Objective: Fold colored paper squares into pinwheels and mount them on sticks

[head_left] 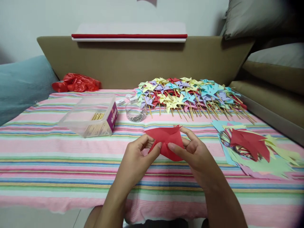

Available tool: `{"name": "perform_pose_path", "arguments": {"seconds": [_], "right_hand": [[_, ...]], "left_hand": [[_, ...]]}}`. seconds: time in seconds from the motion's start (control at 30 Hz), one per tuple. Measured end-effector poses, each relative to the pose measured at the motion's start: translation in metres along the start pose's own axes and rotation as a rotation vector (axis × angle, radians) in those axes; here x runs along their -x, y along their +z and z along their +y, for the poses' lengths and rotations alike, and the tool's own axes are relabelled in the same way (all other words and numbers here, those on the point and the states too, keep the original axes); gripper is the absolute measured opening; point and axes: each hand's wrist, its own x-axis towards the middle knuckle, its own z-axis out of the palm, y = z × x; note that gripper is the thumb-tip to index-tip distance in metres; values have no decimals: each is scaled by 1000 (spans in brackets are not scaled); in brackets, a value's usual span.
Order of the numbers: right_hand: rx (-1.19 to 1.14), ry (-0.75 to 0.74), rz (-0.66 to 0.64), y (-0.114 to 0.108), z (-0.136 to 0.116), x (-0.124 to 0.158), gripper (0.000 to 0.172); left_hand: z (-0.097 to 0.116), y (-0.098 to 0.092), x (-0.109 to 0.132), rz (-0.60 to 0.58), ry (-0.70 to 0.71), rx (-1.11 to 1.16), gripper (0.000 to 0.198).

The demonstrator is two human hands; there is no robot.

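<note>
Both my hands hold a red paper piece (166,139) with folded-in corners above the striped tablecloth (59,152). My left hand (137,158) pinches its left side with thumb and fingers. My right hand (193,152) pinches the right side, with its thumb laid on the paper's front. A pile of finished paper pinwheels on wooden sticks (187,95) lies across the far side of the table. To my right is a stack of cut coloured paper sheets (256,148) with a red one on top.
A clear plastic box of wooden sticks (91,117) stands at the left, a small clear cup of pins (136,113) beside it. A red plastic bag (76,83) lies at the far left edge. Sofa cushions (273,76) surround the table.
</note>
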Motion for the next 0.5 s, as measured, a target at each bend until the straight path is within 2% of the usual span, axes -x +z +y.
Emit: {"name": "perform_pose_path", "arguments": {"seconds": [0.1,0.2,0.3,0.4,0.5], "right_hand": [[55,10,-45,0,5,-1,57],[76,11,-33,1,9,-4,44],[-30,-28,54,4,13,-8,43],[-191,-67,137,9,16,-12,41],[-292,-34,102,14,16,-13,34]], "left_hand": [[-1,-2,0,-66,20,-82,24],[-1,-2,-1,-74,9,-70,24],[0,-1,-2,-33,-75,144,18],[0,0,-3,-50,-163,359,27],[-2,2,-3,-79,-177,414,25]]}}
